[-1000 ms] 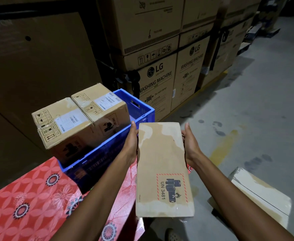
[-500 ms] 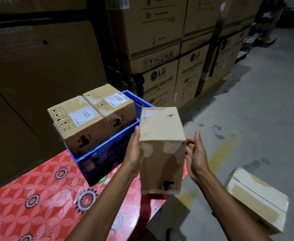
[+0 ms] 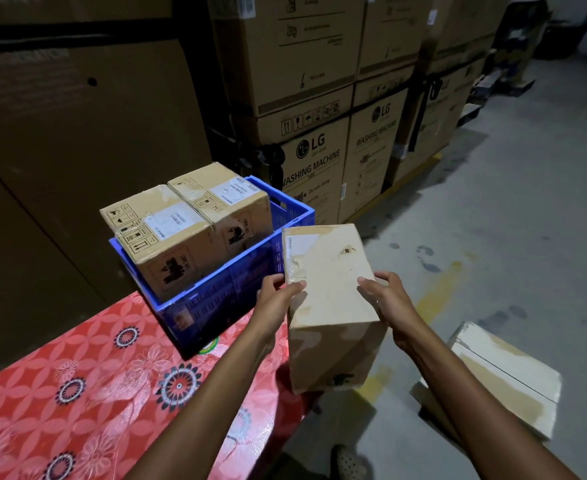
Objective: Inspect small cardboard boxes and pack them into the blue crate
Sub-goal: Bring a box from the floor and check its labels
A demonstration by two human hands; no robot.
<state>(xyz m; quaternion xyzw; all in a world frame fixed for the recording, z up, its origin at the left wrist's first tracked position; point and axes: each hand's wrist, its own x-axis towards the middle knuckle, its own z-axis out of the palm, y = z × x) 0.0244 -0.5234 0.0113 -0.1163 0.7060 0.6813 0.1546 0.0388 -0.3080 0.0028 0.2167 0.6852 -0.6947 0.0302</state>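
**Brown cardboard box (image 3: 330, 299) held off the table's right edge**

We hold the cardboard box in the air with both hands, just past the right edge of the table (image 3: 77, 393). One long face is turned up toward us, scuffed pale and crossed with worn tape, with a white label at its far left corner. A dark printed mark sits low on the near face.

Our left hand (image 3: 276, 299) is clamped on the box's left side, with the thumb lying on the upper face and the fingers wrapped round the edge. Our right hand (image 3: 385, 299) grips the right side the same way, thumb on top, its fingers going round out of sight.

The blue crate (image 3: 236, 289) stands at the far right corner of the table, on a red flowered cloth. The held box's far left corner is just beside the crate's right wall; we cannot tell whether they touch.

Two packed boxes (image 3: 160, 237) stand side by side in the crate and rise above its rim. Each has a white label and handling marks on top.

Behind the crate stand tall washing machine cartons (image 3: 313, 168). On the concrete floor (image 3: 493, 220) to our right, well apart from the table, lies another pale box (image 3: 503, 375).
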